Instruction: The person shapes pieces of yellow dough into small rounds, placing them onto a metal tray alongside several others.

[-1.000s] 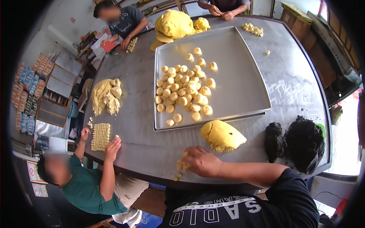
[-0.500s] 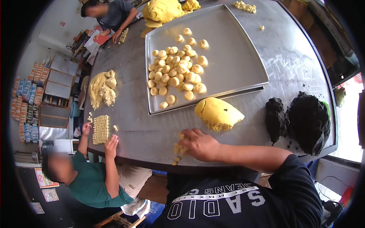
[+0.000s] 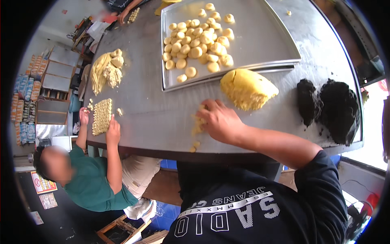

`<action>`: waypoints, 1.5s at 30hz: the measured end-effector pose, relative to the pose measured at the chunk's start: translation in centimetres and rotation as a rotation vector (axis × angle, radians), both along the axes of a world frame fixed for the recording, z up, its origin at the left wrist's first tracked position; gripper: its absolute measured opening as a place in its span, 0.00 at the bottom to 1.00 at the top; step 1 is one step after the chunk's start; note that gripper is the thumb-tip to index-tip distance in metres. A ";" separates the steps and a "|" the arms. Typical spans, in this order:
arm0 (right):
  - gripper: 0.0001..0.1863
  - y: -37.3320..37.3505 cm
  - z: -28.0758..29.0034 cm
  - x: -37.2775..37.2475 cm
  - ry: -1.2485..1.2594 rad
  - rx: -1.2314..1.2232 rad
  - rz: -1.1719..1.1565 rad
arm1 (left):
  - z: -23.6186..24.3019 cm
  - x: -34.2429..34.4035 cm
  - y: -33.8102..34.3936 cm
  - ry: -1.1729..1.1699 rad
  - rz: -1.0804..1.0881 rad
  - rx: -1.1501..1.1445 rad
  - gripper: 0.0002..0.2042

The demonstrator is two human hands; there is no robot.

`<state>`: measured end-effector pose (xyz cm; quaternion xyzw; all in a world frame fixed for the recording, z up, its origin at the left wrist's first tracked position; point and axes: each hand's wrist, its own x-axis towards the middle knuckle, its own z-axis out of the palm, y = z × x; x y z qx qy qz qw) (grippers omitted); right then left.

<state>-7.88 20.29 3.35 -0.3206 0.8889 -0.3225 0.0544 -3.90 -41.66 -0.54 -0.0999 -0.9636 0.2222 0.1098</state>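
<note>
My right hand (image 3: 222, 122) reaches in from the right and rests near the table's front edge. Its fingers curl down over a short row of small yellow dough pieces (image 3: 197, 125), and the fingertips partly hide them. A couple of loose dough bits (image 3: 195, 145) lie closer to the edge. Just beyond the hand sits a big yellow dough lump (image 3: 248, 90) with a rough, torn front. Behind that, a metal tray (image 3: 266, 44) carries many round dough balls (image 3: 196, 52) on its left half. My left hand is out of sight.
Black dough lumps (image 3: 339, 110) stand at the right. On the left, a co-worker in a green shirt (image 3: 97, 179) handles a block of small dough pieces (image 3: 102, 117), with a pale dough heap (image 3: 107, 71) beyond. Another person's arm (image 3: 130, 9) shows at the far left.
The whole view has shifted, so the table sits higher in the picture. My right hand stays over the dough pieces. The co-worker's nearer hand has come to the dough block's edge.
</note>
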 end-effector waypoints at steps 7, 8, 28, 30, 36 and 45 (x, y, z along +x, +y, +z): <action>0.35 1.5 -1.2 1.4 0.380 0.112 0.013 | -3.1 -1.7 -2.1 0.011 -0.035 0.156 0.07; 0.43 2.1 -0.1 1.8 0.448 0.126 0.018 | -1.9 -0.4 -4.4 0.020 -0.027 0.133 0.07; 0.29 8.5 -2.8 8.4 0.350 0.096 -0.507 | -1.1 2.1 -2.4 0.081 0.075 0.349 0.17; 0.27 8.2 -2.7 8.6 0.352 0.088 -0.477 | -1.4 2.2 -2.2 0.078 0.073 0.338 0.17; 0.27 7.4 -2.8 7.2 0.326 0.043 -0.427 | -1.2 2.4 -2.4 0.042 0.079 0.329 0.15; 0.27 9.8 -3.3 7.6 0.267 0.009 -0.438 | -1.7 7.9 0.1 0.018 0.113 0.451 0.12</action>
